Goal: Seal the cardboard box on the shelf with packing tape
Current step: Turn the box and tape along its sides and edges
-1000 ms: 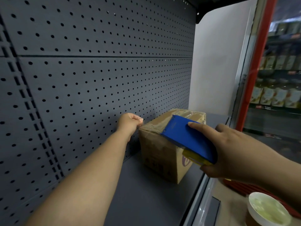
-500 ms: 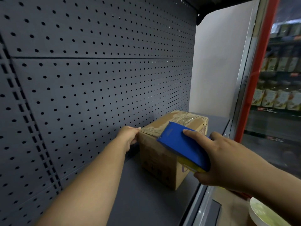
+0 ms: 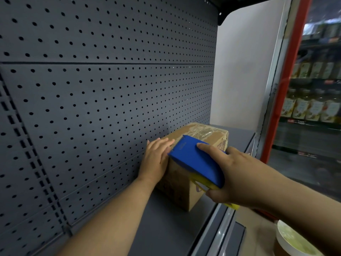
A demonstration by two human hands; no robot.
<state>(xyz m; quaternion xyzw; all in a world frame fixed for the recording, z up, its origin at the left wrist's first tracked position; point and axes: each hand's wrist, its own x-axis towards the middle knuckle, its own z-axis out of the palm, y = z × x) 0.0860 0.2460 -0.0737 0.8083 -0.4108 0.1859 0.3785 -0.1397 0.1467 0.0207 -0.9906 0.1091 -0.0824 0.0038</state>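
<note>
Cardboard box [image 3: 186, 183] stands on the dark shelf [image 3: 166, 228] against the pegboard [image 3: 110, 89], left hand [image 3: 156, 157] flat and open on its near-left top edge, right hand [image 3: 232, 174] gripping a blue tape dispenser [image 3: 195, 161] over the top.

Grey shelf [image 3: 177, 230] carries cardboard box [image 3: 184, 191]

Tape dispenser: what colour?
Blue shell with a yellow underside on the tape dispenser, seen in the head view.
</note>
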